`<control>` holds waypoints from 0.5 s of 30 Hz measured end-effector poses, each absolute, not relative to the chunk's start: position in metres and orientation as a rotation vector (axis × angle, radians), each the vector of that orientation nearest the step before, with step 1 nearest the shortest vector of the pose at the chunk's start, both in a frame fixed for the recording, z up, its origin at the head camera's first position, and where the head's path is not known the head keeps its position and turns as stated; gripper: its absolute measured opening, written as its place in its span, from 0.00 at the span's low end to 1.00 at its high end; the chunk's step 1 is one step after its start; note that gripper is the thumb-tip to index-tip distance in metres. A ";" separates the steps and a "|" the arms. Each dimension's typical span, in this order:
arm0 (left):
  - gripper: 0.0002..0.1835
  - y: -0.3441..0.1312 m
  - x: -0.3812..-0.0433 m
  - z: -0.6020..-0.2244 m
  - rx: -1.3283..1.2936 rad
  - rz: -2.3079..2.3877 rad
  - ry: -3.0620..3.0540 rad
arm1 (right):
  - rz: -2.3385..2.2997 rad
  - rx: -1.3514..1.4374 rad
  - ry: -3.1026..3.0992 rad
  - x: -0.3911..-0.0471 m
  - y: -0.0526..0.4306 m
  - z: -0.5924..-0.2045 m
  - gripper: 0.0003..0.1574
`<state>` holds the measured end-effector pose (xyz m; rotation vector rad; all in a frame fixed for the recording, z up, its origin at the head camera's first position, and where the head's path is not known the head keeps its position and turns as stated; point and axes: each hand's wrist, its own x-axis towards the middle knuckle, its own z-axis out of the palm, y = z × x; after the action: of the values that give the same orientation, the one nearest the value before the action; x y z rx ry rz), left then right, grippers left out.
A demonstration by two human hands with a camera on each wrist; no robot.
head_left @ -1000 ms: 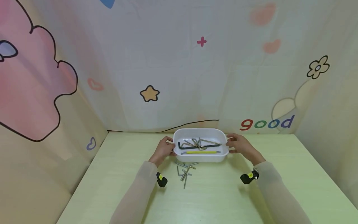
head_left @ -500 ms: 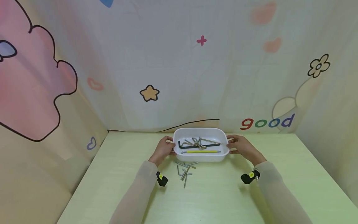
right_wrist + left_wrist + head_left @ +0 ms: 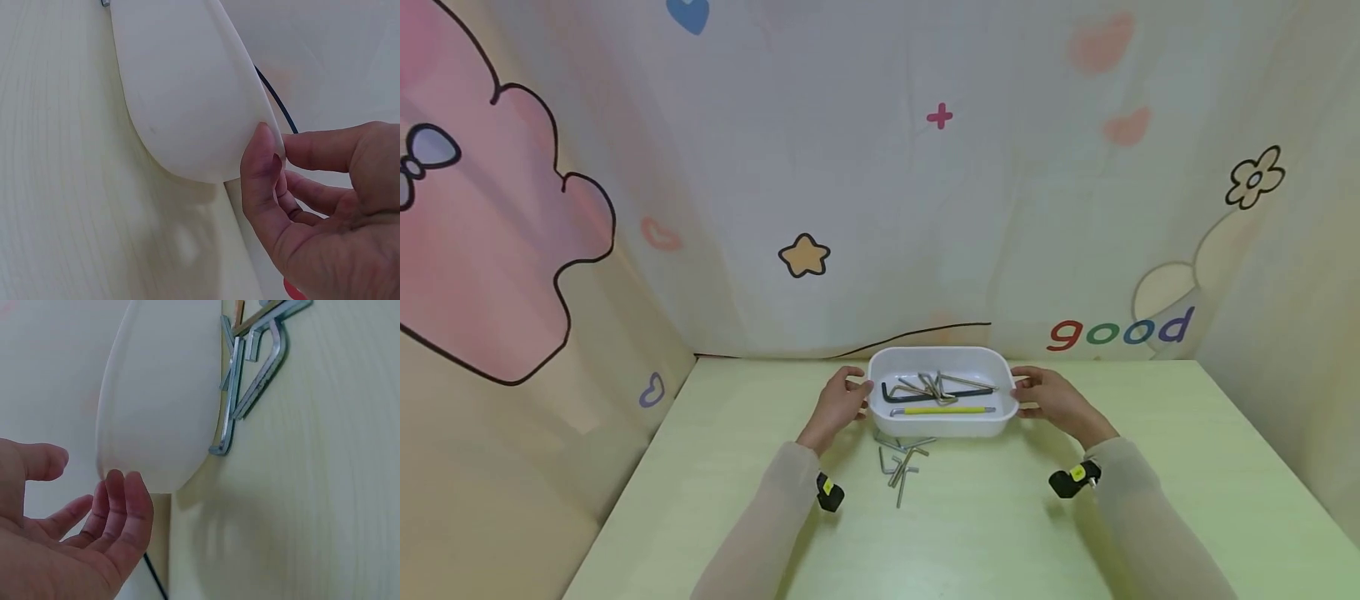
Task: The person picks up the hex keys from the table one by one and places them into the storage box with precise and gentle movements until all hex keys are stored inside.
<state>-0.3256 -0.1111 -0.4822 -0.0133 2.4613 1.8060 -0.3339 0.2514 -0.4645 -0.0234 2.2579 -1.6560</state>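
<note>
A white plastic tray point(image 3: 940, 427) sits at the back of the table, between both hands. Inside it are several brassy hex keys point(image 3: 942, 392), a long black hex key point(image 3: 976, 392) and a slim yellow-sleeved tool point(image 3: 951, 410) with silver ends. My left hand point(image 3: 841, 402) is at the tray's left end; in the left wrist view its thumb point(image 3: 47, 461) stands apart from the rim and its fingertips point(image 3: 134, 487) lie by the end wall. At the other end my right hand point(image 3: 1054, 402) pinches the rim between thumb point(image 3: 315, 150) and finger point(image 3: 256, 169).
Several L-shaped hex keys point(image 3: 900, 492) lie in a loose cluster on the pale table point(image 3: 985, 533), just in front of the tray's left half. Behind the table hangs a printed curtain point(image 3: 880, 208). A black wrist camera point(image 3: 830, 492) sits below each hand.
The head view has shifted slightly. Both hands and the tray keep about the same places, and the hex keys lie as before.
</note>
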 end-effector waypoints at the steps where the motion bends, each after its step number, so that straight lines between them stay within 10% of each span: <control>1: 0.22 -0.110 -0.324 -0.480 0.001 1.768 2.525 | -1.663 -0.026 2.252 -0.334 0.252 -0.464 0.35; 15: 0.13 -0.105 -0.279 -0.455 0.458 1.445 3.002 | -1.720 -0.003 2.193 -0.335 0.253 -0.465 0.36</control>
<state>-0.2793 -0.1048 -0.4553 0.4578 3.0019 1.4447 -0.3352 0.2533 -0.4653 -0.0026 2.1926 -1.7196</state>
